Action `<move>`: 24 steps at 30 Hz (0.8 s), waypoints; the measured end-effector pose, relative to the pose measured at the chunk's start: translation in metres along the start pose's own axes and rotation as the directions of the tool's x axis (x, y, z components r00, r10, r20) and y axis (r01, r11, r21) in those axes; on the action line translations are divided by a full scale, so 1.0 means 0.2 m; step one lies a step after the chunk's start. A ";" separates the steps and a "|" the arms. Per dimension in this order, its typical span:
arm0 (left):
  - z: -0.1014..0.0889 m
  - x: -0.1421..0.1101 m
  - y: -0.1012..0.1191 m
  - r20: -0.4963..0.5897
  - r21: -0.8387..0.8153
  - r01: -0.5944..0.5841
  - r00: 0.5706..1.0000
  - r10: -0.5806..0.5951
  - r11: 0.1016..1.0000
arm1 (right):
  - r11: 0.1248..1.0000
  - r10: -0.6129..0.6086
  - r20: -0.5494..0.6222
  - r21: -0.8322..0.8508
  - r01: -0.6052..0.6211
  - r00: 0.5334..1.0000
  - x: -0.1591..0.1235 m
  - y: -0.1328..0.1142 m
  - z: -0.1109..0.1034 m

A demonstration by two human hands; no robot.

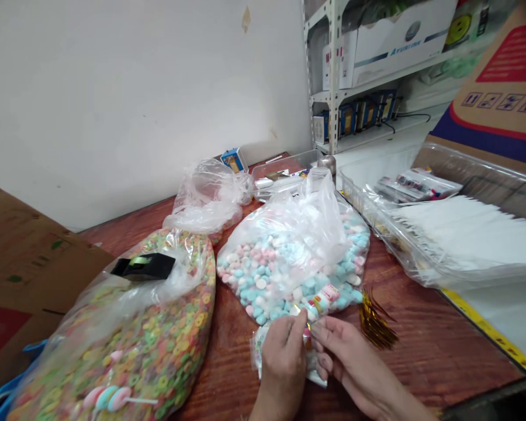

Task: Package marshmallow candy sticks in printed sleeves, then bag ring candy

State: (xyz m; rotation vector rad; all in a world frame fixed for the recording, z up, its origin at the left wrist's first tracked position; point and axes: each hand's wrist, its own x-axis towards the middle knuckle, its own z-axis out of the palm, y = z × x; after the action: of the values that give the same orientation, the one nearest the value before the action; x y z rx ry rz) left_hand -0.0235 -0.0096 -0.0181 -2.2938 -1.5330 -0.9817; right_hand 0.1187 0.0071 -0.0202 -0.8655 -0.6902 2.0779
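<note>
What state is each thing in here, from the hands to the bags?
Left hand, pinching a small shiny item
Right hand, pinching the same item
Bag of pastel sweets, full, top loosely bunched
Bag of colourful rings, full, lying flat
Black tape dispenser, resting on the bag of colourful rings
Clear plastic tray, holding white sheets

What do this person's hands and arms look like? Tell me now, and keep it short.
The left hand and the right hand are bare, with no gloves. The forearms are bare too, and no sleeve, watch or band shows on them.
</note>
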 end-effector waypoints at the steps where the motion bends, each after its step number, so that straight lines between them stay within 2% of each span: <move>1: 0.01 -0.01 0.00 0.001 0.003 0.033 0.999 -0.033 0.999 | 0.976 -0.109 -0.023 -0.194 0.102 0.994 0.00 0.01 -0.01; 2: 0.02 -0.01 0.00 0.005 0.004 0.062 0.998 -0.063 0.998 | 0.891 -0.240 -0.028 -0.402 0.209 0.970 0.00 0.03 -0.02; 3: 0.03 -0.02 0.01 0.012 -0.003 0.086 0.996 -0.086 0.996 | 0.748 -0.377 -0.004 -0.591 0.302 0.926 0.01 0.04 -0.03; 4: 0.04 -0.02 0.01 0.022 -0.018 0.105 0.994 -0.105 0.994 | 0.569 -0.504 0.043 -0.735 0.369 0.862 0.01 0.06 -0.04; 6: 0.05 -0.02 0.02 0.035 -0.069 0.143 0.989 -0.141 0.987 | 0.217 -0.682 0.176 -0.878 0.426 0.710 0.01 0.08 -0.06; 7: 0.05 -0.01 0.02 0.040 -0.111 0.175 0.984 -0.171 0.978 | 0.090 -0.722 0.239 -0.898 0.431 0.649 0.01 0.09 -0.07; 8: 0.05 0.00 0.03 0.045 -0.169 0.218 0.976 -0.214 0.961 | 0.013 -0.739 0.284 -0.901 0.434 0.611 0.02 0.10 -0.08; 9: 0.04 0.02 0.04 0.054 -0.242 0.278 0.960 -0.274 0.929 | -0.009 -0.740 0.302 -0.898 0.441 0.601 0.02 0.10 -0.08; 10: 0.03 0.03 0.05 0.080 -0.327 0.363 0.931 -0.357 0.873 | 0.028 -0.731 0.288 -0.893 0.449 0.619 0.03 0.09 -0.08; 11: 0.03 0.05 0.06 0.129 -0.419 0.470 0.878 -0.461 0.777 | 0.124 -0.705 0.244 -0.882 0.455 0.666 0.04 0.09 -0.08; 12: 0.03 0.07 0.07 0.203 -0.515 0.583 0.795 -0.572 0.628 | 0.272 -0.659 0.175 -0.851 0.448 0.732 0.04 0.08 -0.07; 13: 0.03 0.09 0.09 0.297 -0.603 0.675 0.684 -0.666 0.425 | 0.448 -0.588 0.096 -0.788 0.422 0.803 0.05 0.07 -0.06; 14: 0.03 0.10 0.10 0.407 -0.670 0.718 0.566 -0.717 0.186 | 0.617 -0.500 0.032 -0.689 0.381 0.866 0.06 0.06 -0.05; 15: 0.04 0.11 0.11 0.517 -0.708 0.704 0.464 -0.719 -0.055 | 0.753 -0.412 -0.013 -0.567 0.333 0.911 0.07 0.05 -0.04; 16: 0.05 0.12 0.12 0.610 -0.716 0.648 0.397 -0.686 -0.262 | 0.846 -0.342 -0.035 -0.445 0.292 0.939 0.07 0.04 -0.03; 17: 0.06 0.12 0.13 0.676 -0.703 0.579 0.367 -0.639 -0.413 | 0.899 -0.300 -0.048 -0.347 0.266 0.953 0.07 0.03 -0.02; 18: 0.07 0.13 0.14 0.719 -0.683 0.524 0.360 -0.594 -0.509 | 0.923 -0.285 -0.058 -0.285 0.258 0.957 0.07 0.02 -0.02; 19: 0.07 0.12 0.14 0.746 -0.662 0.492 0.365 -0.557 -0.566 | 0.931 -0.280 -0.061 -0.259 0.256 0.958 0.07 0.01 -0.01; 22: 0.09 0.11 0.14 0.770 -0.637 0.463 0.373 -0.517 -0.616 | 0.890 -0.289 -0.022 -0.374 0.260 0.957 0.05 -0.03 0.00; 24: 0.09 0.11 0.13 0.762 -0.648 0.460 0.379 -0.526 -0.607 | 0.759 -0.348 0.031 -0.577 0.301 0.937 0.03 -0.05 -0.01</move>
State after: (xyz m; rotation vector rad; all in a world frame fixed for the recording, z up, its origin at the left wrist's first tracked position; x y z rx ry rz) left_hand 0.0114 0.0050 -0.0144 -0.7633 -2.6708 -3.6909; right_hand 0.1218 0.0181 -0.0170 -1.0543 -1.3665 1.5185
